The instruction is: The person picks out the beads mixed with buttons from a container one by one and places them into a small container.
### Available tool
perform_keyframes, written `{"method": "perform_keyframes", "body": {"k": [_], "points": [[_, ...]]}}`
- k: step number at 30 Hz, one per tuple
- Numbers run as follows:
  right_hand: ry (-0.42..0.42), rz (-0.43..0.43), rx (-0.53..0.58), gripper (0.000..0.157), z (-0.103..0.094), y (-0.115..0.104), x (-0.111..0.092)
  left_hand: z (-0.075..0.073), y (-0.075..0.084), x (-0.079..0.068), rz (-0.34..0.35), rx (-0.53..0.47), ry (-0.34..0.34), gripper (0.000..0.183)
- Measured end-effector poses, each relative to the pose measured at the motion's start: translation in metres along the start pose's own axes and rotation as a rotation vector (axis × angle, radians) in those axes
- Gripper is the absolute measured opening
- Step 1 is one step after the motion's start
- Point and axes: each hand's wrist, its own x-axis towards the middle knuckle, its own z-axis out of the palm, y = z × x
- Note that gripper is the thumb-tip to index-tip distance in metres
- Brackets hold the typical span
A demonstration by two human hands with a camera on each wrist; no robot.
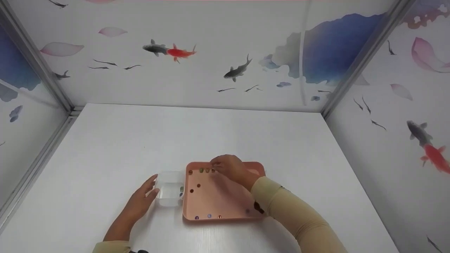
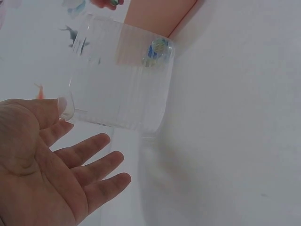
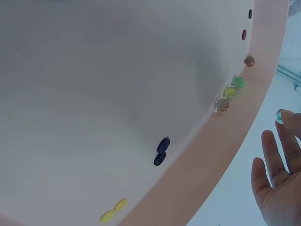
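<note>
My right hand (image 1: 228, 166) is over the far edge of a pink tray (image 1: 225, 220), pinching a clear teal-tinged marble (image 3: 279, 116) between thumb and fingertips. Along the tray's far rim below it lie several marbles, among them a green one (image 3: 238, 82), a yellow-green one (image 3: 230, 92) and a brownish one (image 3: 222, 105). A clear plastic box (image 1: 169, 201) stands against the tray's left side. Marbles (image 2: 159, 45) sit at the tray-side end of the box. My left hand (image 1: 141, 199) rests at the box's left side, thumb touching its edge, the other fingers loosely spread.
Inside the tray are dark buttons (image 3: 160, 158) and yellow button-like discs (image 3: 121, 204). Near its front rim lie a blue marble (image 1: 209, 215) and an orange one (image 1: 219, 216). The white table (image 1: 168, 133) meets a wall (image 1: 197, 88) painted with fish behind and at the sides.
</note>
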Motion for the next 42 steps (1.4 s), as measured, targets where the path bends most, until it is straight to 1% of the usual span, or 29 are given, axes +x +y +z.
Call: {"method": "perform_keyframes", "body": {"k": [2,5,8,18,23,27,34,40,42], "points": [[-0.002,0.001,0.003,0.023,0.0,-0.002,0.0,0.0,0.0,0.0,0.001,-0.005,-0.002,0.062],[-0.008,0.021,0.006,0.024,-0.001,-0.004,0.001,0.0,0.0,0.0,0.003,-0.01,-0.002,0.062],[-0.011,0.038,0.018,0.024,0.0,-0.005,0.001,0.0,0.001,0.001,0.007,-0.007,-0.001,0.056],[0.004,0.032,0.11,0.03,-0.002,-0.01,-0.006,-0.001,0.003,0.001,0.004,0.004,-0.02,0.059],[0.008,0.035,0.079,0.03,-0.002,-0.013,-0.007,-0.002,0.002,0.0,-0.007,-0.003,-0.023,0.06],[0.019,0.044,0.101,0.029,-0.004,-0.018,-0.008,-0.003,0.002,0.0,-0.008,-0.012,-0.025,0.058],[0.018,0.022,0.115,0.028,-0.003,-0.025,-0.009,-0.003,0.0,-0.001,0.007,-0.006,-0.028,0.059],[0.022,-0.019,0.125,0.027,0.0,-0.032,-0.009,-0.002,0.0,-0.001,0.011,-0.01,-0.035,0.06],[0.022,-0.012,0.141,0.028,0.002,-0.035,-0.009,-0.002,0.0,0.0,0.01,-0.012,-0.034,0.06]]}}
